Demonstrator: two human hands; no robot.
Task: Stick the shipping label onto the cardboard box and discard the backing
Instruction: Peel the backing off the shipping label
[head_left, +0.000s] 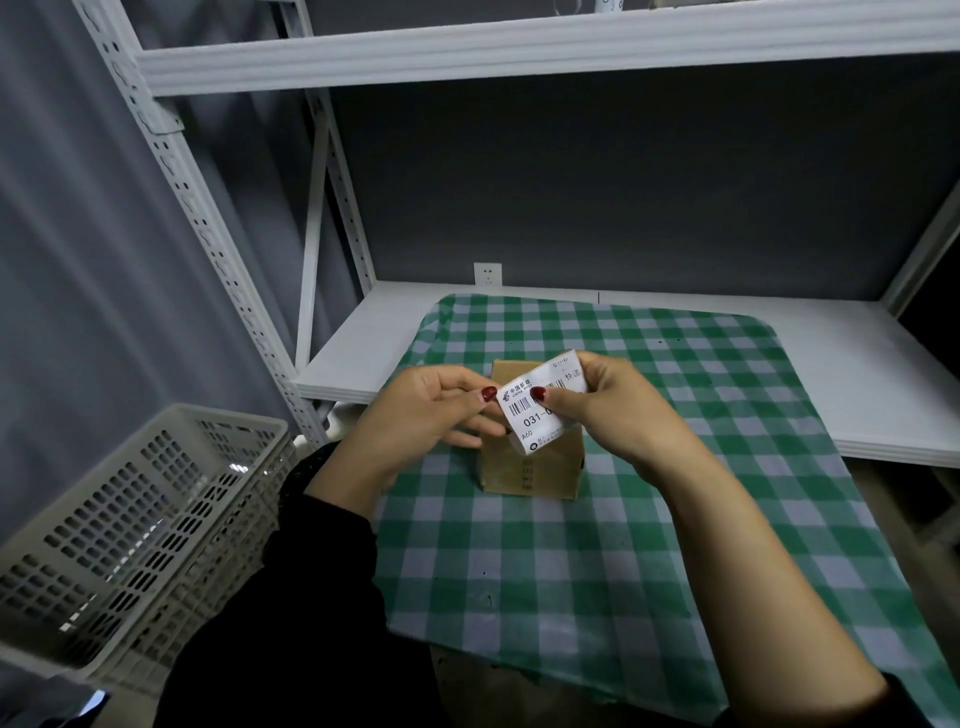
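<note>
A small brown cardboard box (540, 473) stands on the green-and-white checked cloth (649, 519). Above it I hold a white shipping label (527, 410) with barcodes and printed numbers, face up and tilted. My right hand (613, 410) pinches the label from the right, thumb on its printed face. My left hand (436, 410) touches the label's left corner with thumb and fingertips. The hands and label hide most of the box top. Whether the backing is separated from the label cannot be told.
A grey perforated plastic basket (135, 540) stands to the lower left, beside the shelf. The cloth lies on a white shelf board (857, 374) of a metal rack, with an upright post (208, 218) at left and another shelf overhead.
</note>
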